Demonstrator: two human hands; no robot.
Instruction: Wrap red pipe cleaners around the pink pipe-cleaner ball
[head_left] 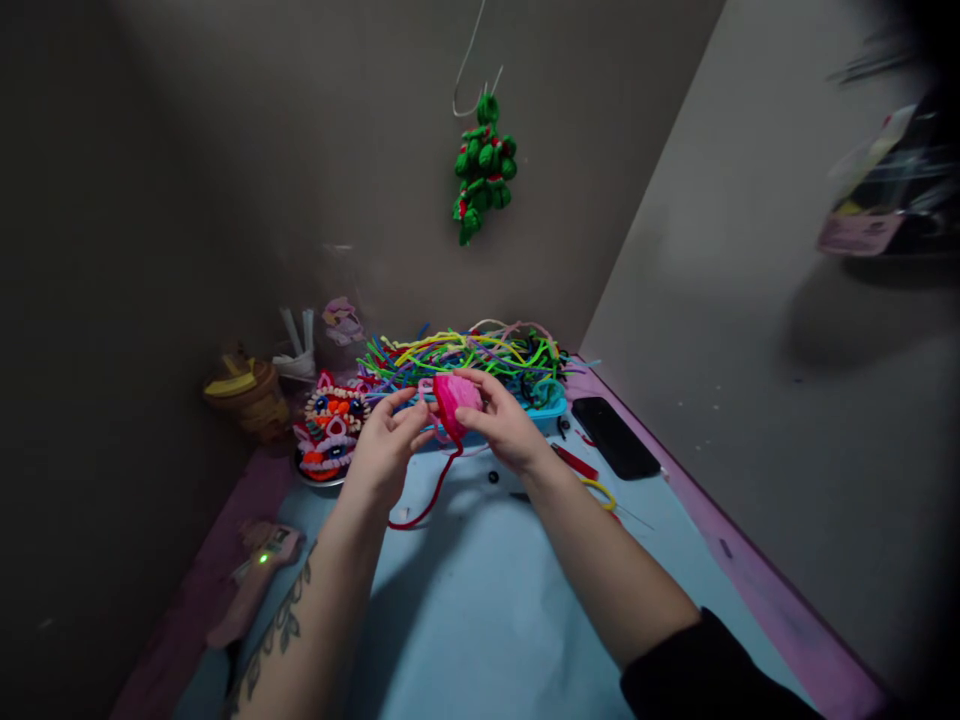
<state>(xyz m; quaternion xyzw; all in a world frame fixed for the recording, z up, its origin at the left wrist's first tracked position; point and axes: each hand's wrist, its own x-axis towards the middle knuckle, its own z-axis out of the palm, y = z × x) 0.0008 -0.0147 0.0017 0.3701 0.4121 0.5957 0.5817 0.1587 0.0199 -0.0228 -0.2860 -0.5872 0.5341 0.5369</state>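
A bright pink fuzzy piece (463,392), apparently made of pipe cleaners, is held up over the table in front of me. Red runs along its left edge, and a long red pipe cleaner (442,490) trails from it toward the lower left. My right hand (499,420) grips the pink piece from the right, thumb below and fingers on top. At its left end, by a small light pink loop, my left hand (391,435) has its thumb and fingers pinched together; exactly what they pinch is hard to see.
Behind is a blue tray (551,408) of loose colourful pipe cleaners. At left are a bowl of finished fuzzy figures (330,455) and a pink glue gun (259,580) with a green light. A phone (615,438) and yellow-handled scissors (600,492) lie right. A green ornament (484,170) hangs above.
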